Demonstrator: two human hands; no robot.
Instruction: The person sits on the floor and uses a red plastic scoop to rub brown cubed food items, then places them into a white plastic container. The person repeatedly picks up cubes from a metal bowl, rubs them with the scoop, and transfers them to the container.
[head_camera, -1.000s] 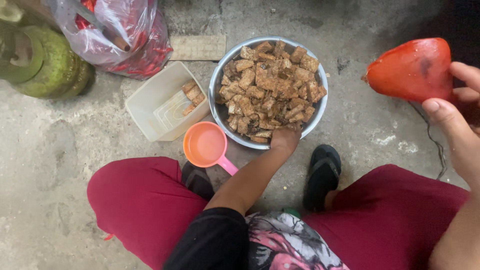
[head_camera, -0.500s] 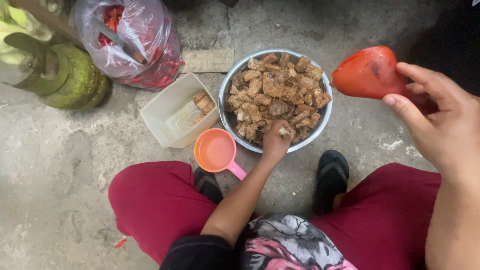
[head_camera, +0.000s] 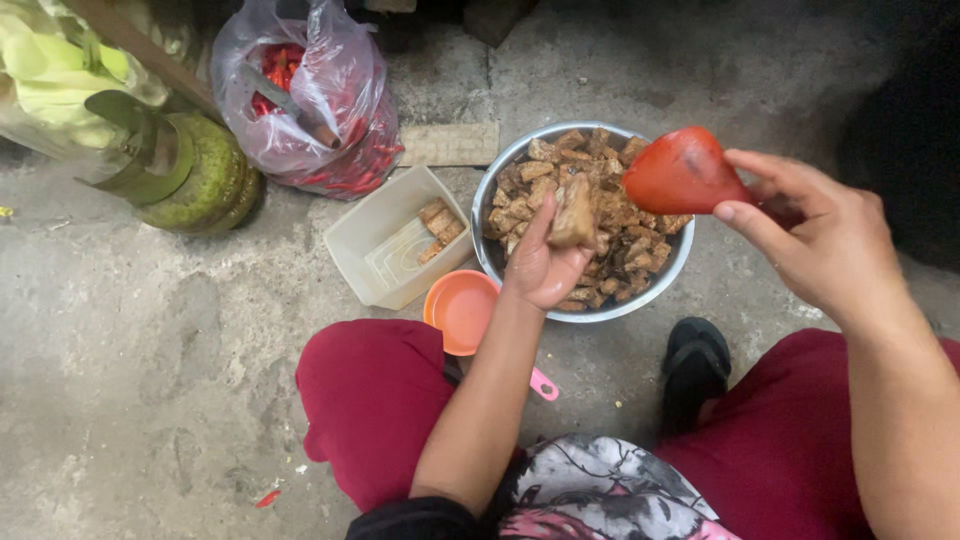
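While our left hand (head_camera: 545, 262) pinches a soft, crumbly brown fried block (head_camera: 573, 212) by its sides above the round steel bowl (head_camera: 640, 300), our right hand (head_camera: 815, 240) grips a light, pliable red plastic pouch (head_camera: 683, 172) at its tail.

Round steel bowl of brown fried chunks (head_camera: 590, 290) on the concrete floor (head_camera: 150, 330), ahead of the knees. Left of it: white rectangular plastic tub (head_camera: 380, 250), few chunks inside. Small orange plastic scoop (head_camera: 462, 310) in front, between tub and bowl. Clear plastic bag of red chillies (head_camera: 310, 95) behind the tub; green gas cylinder (head_camera: 190, 170) further left. Black sandal (head_camera: 695, 365) near side of bowl, right.
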